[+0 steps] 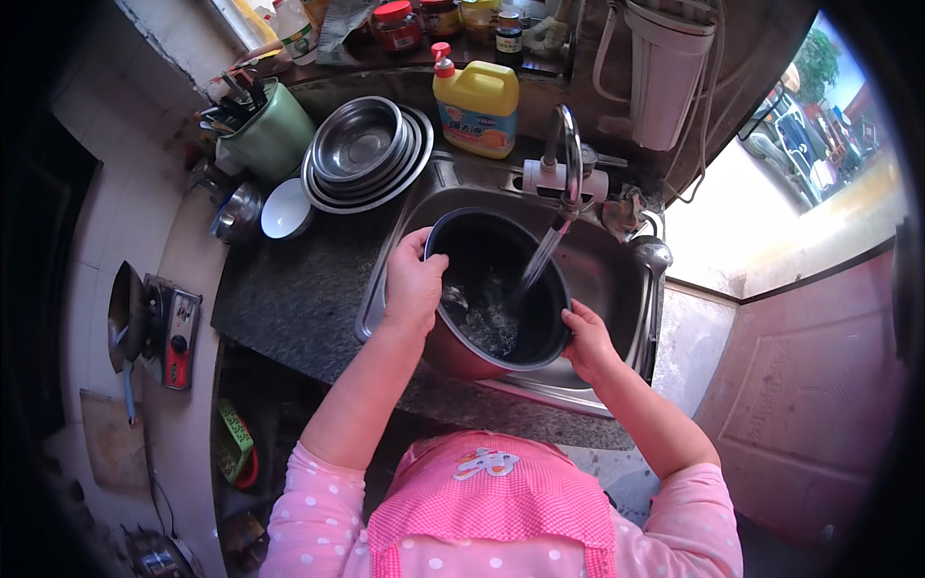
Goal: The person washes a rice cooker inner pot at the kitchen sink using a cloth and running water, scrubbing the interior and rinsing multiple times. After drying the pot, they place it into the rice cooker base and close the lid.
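Note:
A deep red pot with a dark inside (470,354) is tilted over the stainless steel sink (603,267). My left hand (415,282) grips its rim on the left, the thumb over the edge. On the opposite side my right hand (589,339) holds the rim, its palm and some fingers hidden behind the wall. Water (542,256) streams from the curved chrome faucet (571,155) into the pot, where it splashes and has gathered at the bottom.
Stacked steel bowls (359,144), a white bowl (286,209) and a green utensil holder (269,134) stand left of the sink on the stone counter (289,303). Behind the sink is a yellow pump bottle (477,108). A steel ladle (652,260) hangs at the right edge.

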The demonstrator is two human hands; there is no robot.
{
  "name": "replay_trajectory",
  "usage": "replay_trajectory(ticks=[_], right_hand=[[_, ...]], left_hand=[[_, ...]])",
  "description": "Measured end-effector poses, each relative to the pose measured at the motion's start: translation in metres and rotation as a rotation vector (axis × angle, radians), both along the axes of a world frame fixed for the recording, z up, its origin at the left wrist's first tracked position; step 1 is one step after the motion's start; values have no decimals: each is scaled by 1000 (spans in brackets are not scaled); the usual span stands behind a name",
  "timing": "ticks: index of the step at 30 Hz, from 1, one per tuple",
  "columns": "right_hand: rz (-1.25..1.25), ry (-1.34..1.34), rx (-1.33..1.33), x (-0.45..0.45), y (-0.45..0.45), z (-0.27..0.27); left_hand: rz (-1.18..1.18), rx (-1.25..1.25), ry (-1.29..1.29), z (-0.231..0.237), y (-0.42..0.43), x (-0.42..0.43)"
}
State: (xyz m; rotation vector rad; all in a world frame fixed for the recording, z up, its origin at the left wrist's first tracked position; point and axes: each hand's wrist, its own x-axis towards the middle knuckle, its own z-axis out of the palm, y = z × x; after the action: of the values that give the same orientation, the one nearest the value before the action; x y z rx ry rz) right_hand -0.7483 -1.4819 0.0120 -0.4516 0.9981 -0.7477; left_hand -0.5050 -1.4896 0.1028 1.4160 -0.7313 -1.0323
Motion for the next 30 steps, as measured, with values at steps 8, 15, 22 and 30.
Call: replay_trajectory(ticks=[8, 15, 22, 30], right_hand=[[158, -275, 281, 50, 13, -51], [130, -663, 387, 128, 26, 5], [189, -798, 316, 145, 26, -20], [-45, -480, 217, 120, 25, -28]], left_hand=[[-531, 176, -971, 75, -51, -26], [-791, 267, -1529, 103, -74, -68], [-771, 337, -1593, 116, -68, -61], [-374, -274, -1131, 89, -30, -1]])
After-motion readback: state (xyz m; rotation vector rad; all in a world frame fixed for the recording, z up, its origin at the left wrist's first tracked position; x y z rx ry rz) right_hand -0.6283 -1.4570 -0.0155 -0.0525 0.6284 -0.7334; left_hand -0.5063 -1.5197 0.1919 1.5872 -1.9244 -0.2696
